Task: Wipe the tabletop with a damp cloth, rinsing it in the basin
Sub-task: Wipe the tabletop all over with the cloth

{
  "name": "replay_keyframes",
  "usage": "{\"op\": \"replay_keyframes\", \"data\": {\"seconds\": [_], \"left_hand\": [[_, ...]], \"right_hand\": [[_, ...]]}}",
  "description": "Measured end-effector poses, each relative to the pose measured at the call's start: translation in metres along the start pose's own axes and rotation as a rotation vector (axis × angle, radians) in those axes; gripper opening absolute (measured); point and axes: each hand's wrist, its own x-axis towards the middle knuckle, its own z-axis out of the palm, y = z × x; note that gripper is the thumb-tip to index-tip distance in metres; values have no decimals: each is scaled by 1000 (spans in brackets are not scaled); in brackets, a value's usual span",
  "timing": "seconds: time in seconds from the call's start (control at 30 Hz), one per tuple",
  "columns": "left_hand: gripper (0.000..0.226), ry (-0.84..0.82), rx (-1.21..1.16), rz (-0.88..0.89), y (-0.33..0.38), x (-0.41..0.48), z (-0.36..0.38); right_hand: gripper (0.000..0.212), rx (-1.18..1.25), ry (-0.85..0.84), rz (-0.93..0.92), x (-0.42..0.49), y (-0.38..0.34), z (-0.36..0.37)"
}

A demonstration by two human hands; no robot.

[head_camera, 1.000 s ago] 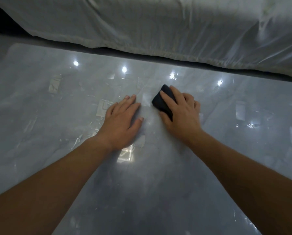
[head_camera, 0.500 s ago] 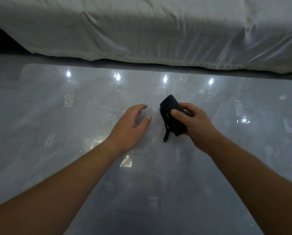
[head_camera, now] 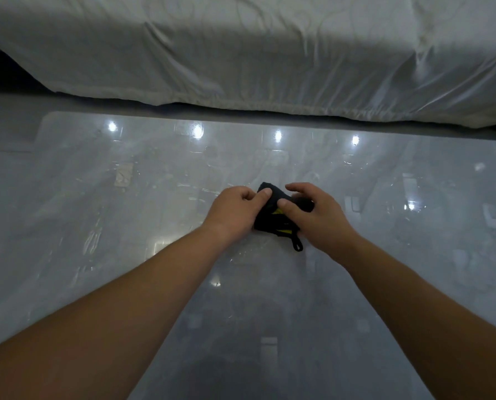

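A small black cloth (head_camera: 272, 219) with yellow markings and a hanging loop is bunched between both of my hands, just above the glossy grey tabletop (head_camera: 125, 226). My left hand (head_camera: 235, 210) pinches its left edge with thumb and curled fingers. My right hand (head_camera: 316, 215) grips its right side, thumb on top. The cloth's middle is partly hidden by my fingers. No basin is in view.
A bed with a white wrinkled cover (head_camera: 269, 53) runs along the far side of the tabletop, with a dark gap beneath its edge. Ceiling lights reflect as bright spots on the table's far half.
My right hand lifted the cloth off the tabletop and drew it nearer. My left hand left the surface and took hold of the cloth's left edge.
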Motion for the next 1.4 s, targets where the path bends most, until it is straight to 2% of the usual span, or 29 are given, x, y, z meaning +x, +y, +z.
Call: {"op": "replay_keyframes", "data": {"seconds": [0.1,0.17,0.27,0.33,0.4,0.57,0.77,0.93,1.13,1.2,1.33,1.4], "left_hand": [[47,4,218,35,4,8,2],[40,39,299,57,4,15,0],[30,112,335,176,-4,13,-9],[27,180,430,287,-17,8,-17],[31,240,566,374,-31,5,-22],[56,175,722,418,-45,1,-5],[74,85,831,369,-36,8,31],[70,122,806,342,-34,10,38],[66,131,804,380,-40,11,35],[65,137,777,385,-40,10,34],[61,184,572,392,-36,8,19],[58,230,516,393,-38,6,5]], "right_hand": [[46,-372,88,-182,6,13,6],[58,-620,114,-276,9,19,10],[77,-746,4,-438,5,24,15],[71,-856,-41,-563,7,34,21],[58,-918,-7,-609,14,41,19],[52,-838,236,-430,19,61,-14],[53,-622,600,8,12,102,-88],[51,-458,747,32,46,102,-114],[55,-632,605,21,83,88,-97],[54,-669,532,-98,80,79,-76],[58,-769,258,-412,63,67,-35],[59,-764,247,-383,69,63,-38]]}}
